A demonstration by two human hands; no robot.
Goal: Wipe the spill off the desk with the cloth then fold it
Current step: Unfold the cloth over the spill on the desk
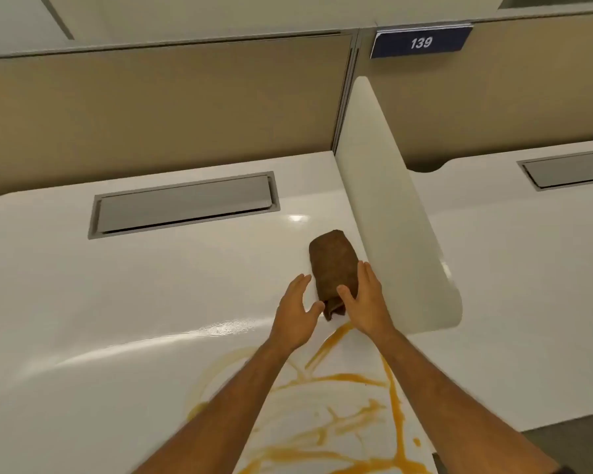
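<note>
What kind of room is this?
Probably an office with rows of desks: a white desk with a cable hatch, a white divider between seats, and a numbered sign, 139.

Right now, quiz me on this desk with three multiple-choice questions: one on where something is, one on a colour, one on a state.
1. Where does the brown cloth lie?
A. Beside the white divider
B. On the grey cable flap
C. On top of the spill

2. What colour is the spill?
A. Blue
B. Orange-yellow
C. Black

3. How is the cloth now?
A. Spread flat
B. Folded into a bundle
C. Hanging off the desk edge

Answers:
1 A, it lies against the divider's foot, beyond the streaks.
2 B, orange-yellow streaks cross the white desk.
3 B, it is a compact bundle between the left hand and right hand.
</note>
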